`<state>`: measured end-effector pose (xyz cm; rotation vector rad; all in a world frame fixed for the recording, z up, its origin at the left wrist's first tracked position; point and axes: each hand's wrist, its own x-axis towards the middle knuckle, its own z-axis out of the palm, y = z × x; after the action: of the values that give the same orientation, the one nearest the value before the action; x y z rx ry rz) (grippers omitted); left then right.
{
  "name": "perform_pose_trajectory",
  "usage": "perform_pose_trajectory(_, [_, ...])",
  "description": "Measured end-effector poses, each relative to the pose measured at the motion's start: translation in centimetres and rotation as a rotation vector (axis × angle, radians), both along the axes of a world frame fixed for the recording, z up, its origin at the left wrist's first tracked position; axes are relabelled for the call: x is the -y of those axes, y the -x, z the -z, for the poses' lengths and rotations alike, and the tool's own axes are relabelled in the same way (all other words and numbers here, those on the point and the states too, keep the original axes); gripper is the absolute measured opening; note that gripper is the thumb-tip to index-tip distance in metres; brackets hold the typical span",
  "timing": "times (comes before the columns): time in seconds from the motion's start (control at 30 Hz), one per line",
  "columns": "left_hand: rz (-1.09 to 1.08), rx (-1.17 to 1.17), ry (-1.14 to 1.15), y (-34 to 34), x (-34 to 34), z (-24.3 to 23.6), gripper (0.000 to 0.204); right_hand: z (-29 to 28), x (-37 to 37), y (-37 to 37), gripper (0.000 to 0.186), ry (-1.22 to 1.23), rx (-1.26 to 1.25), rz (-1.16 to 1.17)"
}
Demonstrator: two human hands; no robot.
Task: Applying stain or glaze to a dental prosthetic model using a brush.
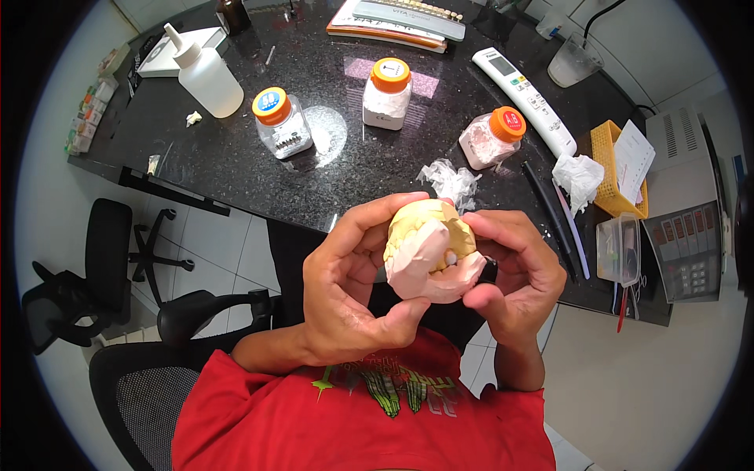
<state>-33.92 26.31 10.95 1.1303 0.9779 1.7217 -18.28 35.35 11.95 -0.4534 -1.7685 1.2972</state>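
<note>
Between my two hands, above my lap and close to the table's front edge, is a dental plaster model (pixel 420 263) made of a yellow part and a pale pink part. A small white tooth-like piece shows inside it. My left hand (pixel 349 275) is closed around its left side, thumb below and fingers above. On the opposite side my right hand (pixel 514 271) grips it with fingertips and thumb. Crumpled white tissue (pixel 452 182) lies on the table just beyond the model. The side of the model facing my palms is hidden.
Three powder jars with orange lids, a left jar (pixel 283 125), a middle jar (pixel 387 94) and a right jar (pixel 491 137), stand on the black table (pixel 212 165). A squeeze bottle (pixel 208 78), remote control (pixel 522 98), yellow basket (pixel 605 165) and grey machine (pixel 683 220) surround them.
</note>
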Motion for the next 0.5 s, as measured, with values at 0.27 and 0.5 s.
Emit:
perform_pose_trajectory(0.27, [0.244, 0.495, 0.278, 0.6, -0.9, -0.9, 0.057, 0.1, -0.5, -0.4, 0.042, -0.669, 0.057, 0.215])
perform_pose_trajectory(0.5, [0.365, 0.622, 0.416, 1.2, -1.7, -3.4, 0.047, -2.1, -2.1, -0.5, 0.045, -0.859, 0.21, 0.173])
